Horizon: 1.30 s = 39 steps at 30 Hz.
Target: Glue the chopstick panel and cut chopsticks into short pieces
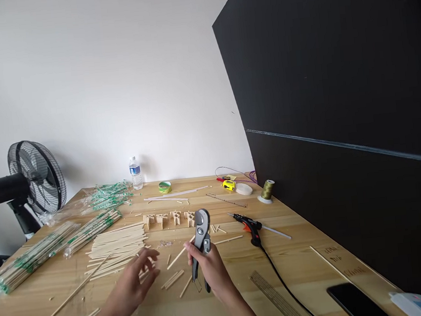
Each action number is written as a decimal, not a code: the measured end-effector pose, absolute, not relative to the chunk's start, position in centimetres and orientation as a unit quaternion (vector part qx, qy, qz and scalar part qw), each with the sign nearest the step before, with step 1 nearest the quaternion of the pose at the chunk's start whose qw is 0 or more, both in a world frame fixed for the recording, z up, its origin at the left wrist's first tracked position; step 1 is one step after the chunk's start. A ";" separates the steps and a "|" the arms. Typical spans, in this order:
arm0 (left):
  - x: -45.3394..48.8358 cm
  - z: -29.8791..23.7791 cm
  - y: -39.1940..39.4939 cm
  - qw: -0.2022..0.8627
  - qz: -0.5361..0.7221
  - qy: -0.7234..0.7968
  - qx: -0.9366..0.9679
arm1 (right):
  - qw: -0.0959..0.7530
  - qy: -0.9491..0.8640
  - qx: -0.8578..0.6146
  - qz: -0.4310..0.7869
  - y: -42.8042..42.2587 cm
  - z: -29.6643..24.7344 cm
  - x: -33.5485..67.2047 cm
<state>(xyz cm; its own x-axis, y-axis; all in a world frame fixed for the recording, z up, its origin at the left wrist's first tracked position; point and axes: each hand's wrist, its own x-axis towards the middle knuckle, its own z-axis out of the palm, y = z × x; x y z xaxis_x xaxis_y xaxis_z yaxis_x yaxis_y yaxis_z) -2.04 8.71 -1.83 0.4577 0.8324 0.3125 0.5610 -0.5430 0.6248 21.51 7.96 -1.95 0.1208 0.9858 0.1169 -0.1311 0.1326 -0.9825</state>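
My right hand [214,269] is wrapped round the dark handles of a hand cutter [202,223], whose rounded head points up and away from me. A thin wooden stick [176,258] slants past the thumb of that hand; whether the thumb pinches it, I cannot tell. With fingers apart and slightly curled, my left hand [133,282] hovers at the near right side of a spread of disposable wooden chopsticks [116,244]. Short cut pieces [173,279] lie between the two hands. Beyond them stand several small blocks built from sticks [176,218].
Bagged chopsticks [29,255] and green-white wrappers [112,195] lie left, near a fan [35,175]. A water bottle [135,173] and green tape roll [164,187] stand behind. Rightward are a corded glue gun [250,226], thread spool [268,191], phone [356,303] and tall black panel [338,91].
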 end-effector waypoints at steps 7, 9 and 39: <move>-4.9 -3.7 10.9 0.133 0.162 0.520 0.828 | 0.647 -0.389 -0.465 0.462 9.4 -3.8 21.7; -4.6 -3.7 10.6 0.131 0.159 0.513 0.833 | 0.647 -0.380 -0.451 0.483 9.1 -4.0 21.4; -1.2 -2.2 6.0 0.334 0.346 0.467 0.742 | 0.630 -0.424 -0.418 0.499 6.2 -3.2 19.8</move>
